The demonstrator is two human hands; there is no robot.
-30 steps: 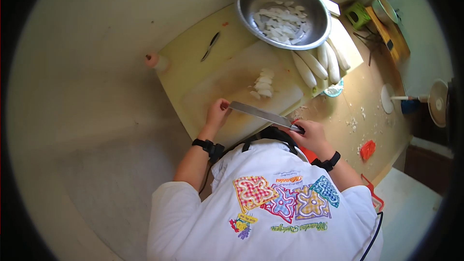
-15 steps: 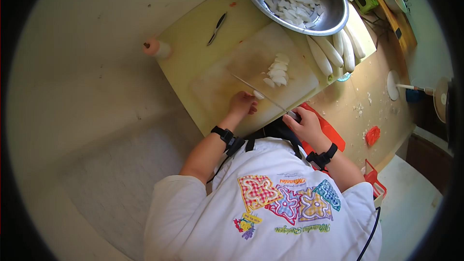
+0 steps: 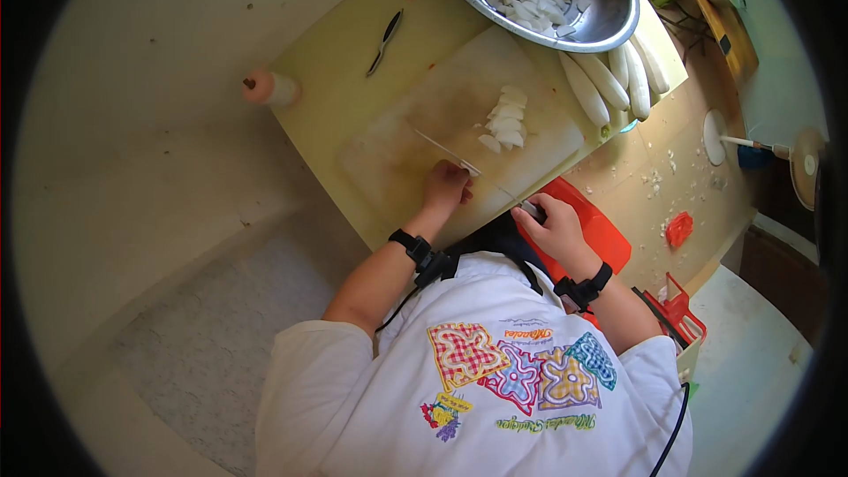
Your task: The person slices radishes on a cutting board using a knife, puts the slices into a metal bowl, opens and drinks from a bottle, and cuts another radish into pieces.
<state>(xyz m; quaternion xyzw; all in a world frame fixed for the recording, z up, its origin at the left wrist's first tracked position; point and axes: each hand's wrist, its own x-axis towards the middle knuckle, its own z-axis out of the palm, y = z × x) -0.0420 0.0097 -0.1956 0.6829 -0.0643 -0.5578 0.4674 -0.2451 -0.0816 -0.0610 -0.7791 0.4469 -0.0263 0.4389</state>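
Along the near edge of the worktop [image 3: 327, 79], your right hand [image 3: 549, 223] is clenched round the handle of the knife [image 3: 442, 148], its blade seen nearly edge-on over the cutting board [image 3: 389, 155]. Your left hand [image 3: 448, 187], fingers curled, is at a small white piece [image 3: 470, 170] right beside the blade (whether it pinches or merely steadies it, I cannot tell). That piece looks light, firm and probably wet, so it may slip; hold its outer side, fingertips tucked back. The knife should feel stiff and is best held by the handle. Farther up the board lie overlapping white slices [image 3: 506, 119], likely brittle. Long white vegetables [image 3: 583, 88] and the metal bowl [image 3: 616, 13] crowd the worktop's right corner; a dark-handled tool [image 3: 385, 42] lies toward the far edge and a bottle [image 3: 281, 89] is at the left corner, both out of your way.
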